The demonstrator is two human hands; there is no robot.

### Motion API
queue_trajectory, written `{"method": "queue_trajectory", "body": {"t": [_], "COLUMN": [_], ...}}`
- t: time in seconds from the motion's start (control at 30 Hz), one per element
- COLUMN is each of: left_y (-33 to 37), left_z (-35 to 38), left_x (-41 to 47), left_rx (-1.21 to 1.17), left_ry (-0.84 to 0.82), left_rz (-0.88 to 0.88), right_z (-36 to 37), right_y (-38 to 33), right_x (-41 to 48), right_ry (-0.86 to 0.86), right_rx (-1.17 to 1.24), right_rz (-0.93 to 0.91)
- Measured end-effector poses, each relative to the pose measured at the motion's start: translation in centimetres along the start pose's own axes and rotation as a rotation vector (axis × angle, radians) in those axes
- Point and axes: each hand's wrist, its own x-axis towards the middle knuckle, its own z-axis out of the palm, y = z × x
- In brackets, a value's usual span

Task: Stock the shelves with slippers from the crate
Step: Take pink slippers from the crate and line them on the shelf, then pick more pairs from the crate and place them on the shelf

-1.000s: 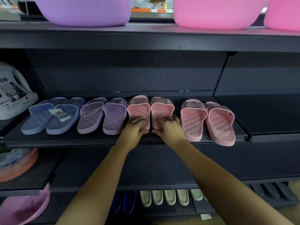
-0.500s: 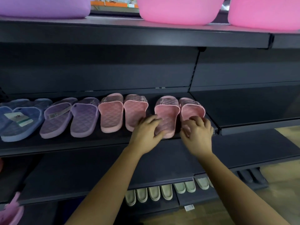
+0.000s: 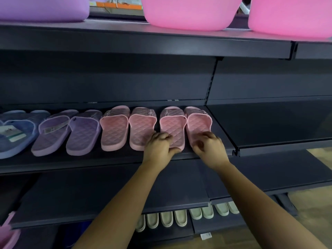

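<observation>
Head cam has us squaring up the last pair on the dark metal shelf (image 3: 107, 159). Our left hand (image 3: 159, 146) is curled over the heel of the left pink quilted rubber slipper (image 3: 172, 126), thumb under its back edge, fingers on the footbed. Our right hand (image 3: 209, 146) is half-closed on the heel of the right pink quilted slipper (image 3: 197, 123), which sits right at the shelf's end by the upright.

Best bet, we reckon: nudge both heels level with the neighbouring pink pair (image 3: 129, 128), toes pointing to the back panel, and keep that outer one from creeping over the edge. Light pushes only, since these look slick and would probably slide into the next pair.

Containers: the crate isn't in shot, so no idea what's left in it. Up top there's a purple plastic basin (image 3: 43, 8) and two pink plastic basins (image 3: 188, 13); we can't see inside any of them. Purple slippers (image 3: 66, 132) and blue slippers (image 3: 16, 133) fill the row leftwards, and cream slippers (image 3: 167, 219) sit on the bottom shelf.
</observation>
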Motion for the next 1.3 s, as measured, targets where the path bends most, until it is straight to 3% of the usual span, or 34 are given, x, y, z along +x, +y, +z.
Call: {"method": "queue_trajectory", "body": {"t": [0.2, 0.4, 0.5, 0.6, 0.83, 1.03, 1.3], "left_y": [-0.2, -0.6, -1.8, -3.7, -11.8, -21.1, -30.1], "left_z": [0.4, 0.4, -0.3, -1.6, -4.5, -3.5, 1.8], "left_x": [1.2, 1.5, 0.4, -2.1, -13.3, -26.3, -42.3], "left_rx": [-0.034, -0.045, -0.095, -0.086, -0.201, -0.301, -0.375], "left_ry": [0.031, 0.013, -0.031, 0.062, 0.170, -0.121, -0.407], "left_rz": [-0.088, -0.069, -0.018, 0.072, 0.070, -0.102, -0.486], "right_z": [0.3, 0.7, 0.5, 0.7, 5.9, 15.7, 28.2], "right_y": [-0.1, -0.3, -1.3, -3.4, -12.3, -18.3, -21.1], "right_x": [2.7, 2.8, 1.7, 0.4, -6.5, -15.8, -27.7], "right_ry": [-0.004, 0.041, 0.164, 0.284, 0.159, -0.094, -0.444], "right_rx": [0.035, 0.009, -0.010, 0.104, 0.361, 0.353, 0.312], "right_rz": [-0.058, -0.058, -0.103, -0.248, -0.402, -0.237, -0.017]}}
